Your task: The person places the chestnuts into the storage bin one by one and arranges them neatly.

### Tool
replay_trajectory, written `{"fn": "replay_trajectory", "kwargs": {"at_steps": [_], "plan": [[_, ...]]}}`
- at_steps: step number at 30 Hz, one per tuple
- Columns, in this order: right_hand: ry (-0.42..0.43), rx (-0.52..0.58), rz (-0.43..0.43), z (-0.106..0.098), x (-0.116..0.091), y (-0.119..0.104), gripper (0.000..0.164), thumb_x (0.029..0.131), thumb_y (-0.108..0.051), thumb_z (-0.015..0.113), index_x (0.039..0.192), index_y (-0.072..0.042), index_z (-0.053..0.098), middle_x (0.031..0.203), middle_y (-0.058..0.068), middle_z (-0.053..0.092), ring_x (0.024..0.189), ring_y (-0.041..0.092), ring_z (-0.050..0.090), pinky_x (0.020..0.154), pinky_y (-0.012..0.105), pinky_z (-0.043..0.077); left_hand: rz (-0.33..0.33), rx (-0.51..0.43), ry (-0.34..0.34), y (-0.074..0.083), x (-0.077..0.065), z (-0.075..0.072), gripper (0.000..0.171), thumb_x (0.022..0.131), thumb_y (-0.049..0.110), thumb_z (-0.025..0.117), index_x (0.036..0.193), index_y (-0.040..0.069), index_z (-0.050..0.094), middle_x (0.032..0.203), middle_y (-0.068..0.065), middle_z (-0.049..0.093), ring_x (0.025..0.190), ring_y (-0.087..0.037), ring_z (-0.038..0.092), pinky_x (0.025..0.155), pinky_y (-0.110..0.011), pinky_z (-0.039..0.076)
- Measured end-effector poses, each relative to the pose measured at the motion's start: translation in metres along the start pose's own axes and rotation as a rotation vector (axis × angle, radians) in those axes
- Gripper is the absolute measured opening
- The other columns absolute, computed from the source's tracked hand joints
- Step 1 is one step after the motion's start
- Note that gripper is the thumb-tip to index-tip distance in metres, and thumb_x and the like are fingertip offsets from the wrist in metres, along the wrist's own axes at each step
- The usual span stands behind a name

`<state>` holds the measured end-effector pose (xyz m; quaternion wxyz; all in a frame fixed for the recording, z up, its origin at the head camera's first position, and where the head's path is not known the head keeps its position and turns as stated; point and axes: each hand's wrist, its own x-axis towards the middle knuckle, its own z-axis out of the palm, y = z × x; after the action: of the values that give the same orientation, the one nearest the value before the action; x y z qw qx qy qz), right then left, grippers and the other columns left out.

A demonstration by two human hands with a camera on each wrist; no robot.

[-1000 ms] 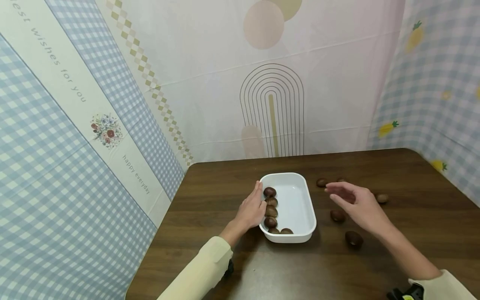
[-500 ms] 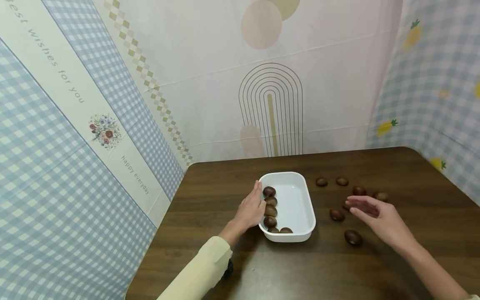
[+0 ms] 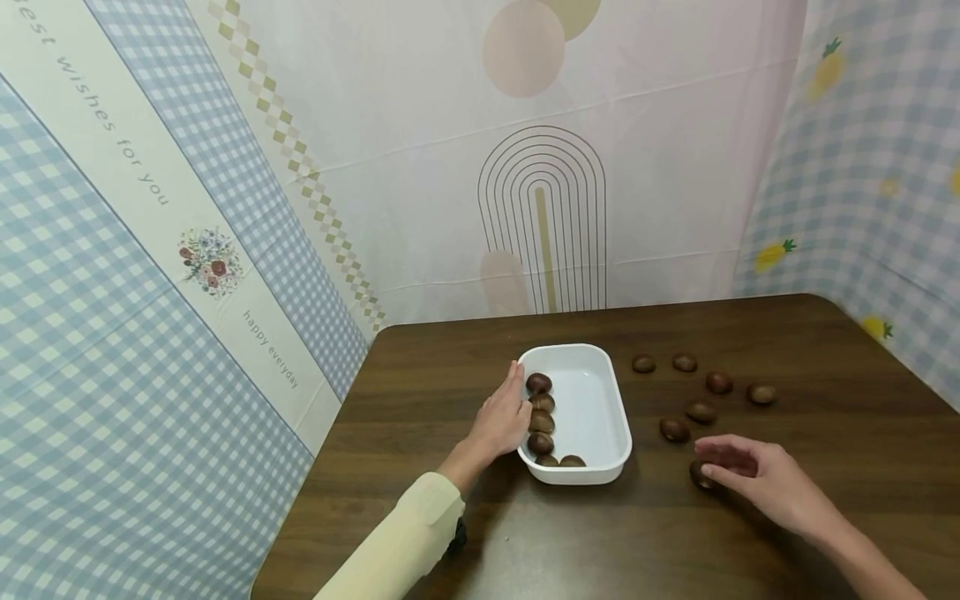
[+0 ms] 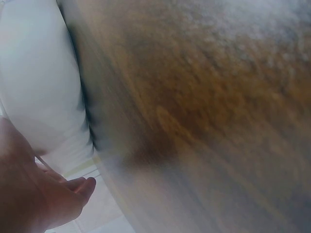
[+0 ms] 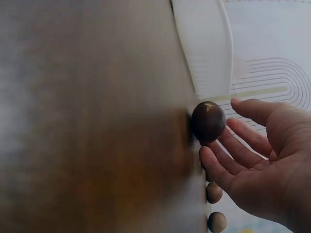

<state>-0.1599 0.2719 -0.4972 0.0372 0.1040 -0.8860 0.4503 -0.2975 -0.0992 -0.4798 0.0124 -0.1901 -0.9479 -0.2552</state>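
Observation:
My left hand (image 3: 500,419) rests along the left side of a white tray (image 3: 617,396), its fingers lying against the outer wall. Several chestnuts (image 3: 538,383) sit in a line inside that tray, along its left wall and near corner. On the table to the right, my right hand (image 3: 772,483) hovers round the nearest chestnut (image 3: 701,476), thumb on the near side and fingers beyond. From the right wrist view, the fingers are spread beside this dark chestnut (image 5: 208,121) and the thumb stands apart from it.
Several more loose chestnuts (image 3: 701,412) lie on the brown wooden table (image 3: 585,542), right of the tray. A patterned cloth (image 3: 420,167) hangs behind the table, with checked cloth at both sides.
My right hand has moved from over the farther chestnuts toward me, down to the nearest one, uncovering the others. The left hand and tray have stayed in place.

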Motion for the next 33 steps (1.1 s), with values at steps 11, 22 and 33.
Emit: {"fn": "replay_trajectory", "kwargs": {"at_steps": [11,22,33], "plan": [[0.038,-0.116,-0.042,0.009,-0.006,0.006,0.038,0.09,-0.016,0.085,0.126,-0.007,0.074,0.119,0.012,0.077,0.095,0.002,0.072,0.075,0.023,0.059,-0.003,-0.003,-0.001,0.0,0.0,0.0,0.068,0.108,0.019,0.04,0.171,0.006,0.018,0.178,-0.007,0.01,0.158,-0.027,0.029,0.122,-0.053,0.035],[0.033,-0.139,-0.023,0.011,-0.009,0.007,0.041,0.089,-0.013,0.086,0.128,-0.004,0.074,0.117,0.013,0.077,0.095,0.018,0.076,0.075,0.023,0.059,0.012,0.005,0.004,-0.001,0.0,0.001,0.068,0.108,0.019,0.04,0.17,0.005,0.018,0.178,-0.008,0.01,0.158,-0.026,0.029,0.122,-0.052,0.035],[0.056,-0.127,-0.023,0.013,-0.012,0.006,0.042,0.088,-0.011,0.086,0.127,-0.003,0.074,0.117,0.016,0.077,0.095,0.021,0.077,0.074,0.022,0.059,0.01,0.002,0.004,-0.002,0.001,0.001,0.068,0.108,0.019,0.04,0.171,0.006,0.017,0.178,-0.007,0.01,0.158,-0.026,0.028,0.122,-0.052,0.035]]}}
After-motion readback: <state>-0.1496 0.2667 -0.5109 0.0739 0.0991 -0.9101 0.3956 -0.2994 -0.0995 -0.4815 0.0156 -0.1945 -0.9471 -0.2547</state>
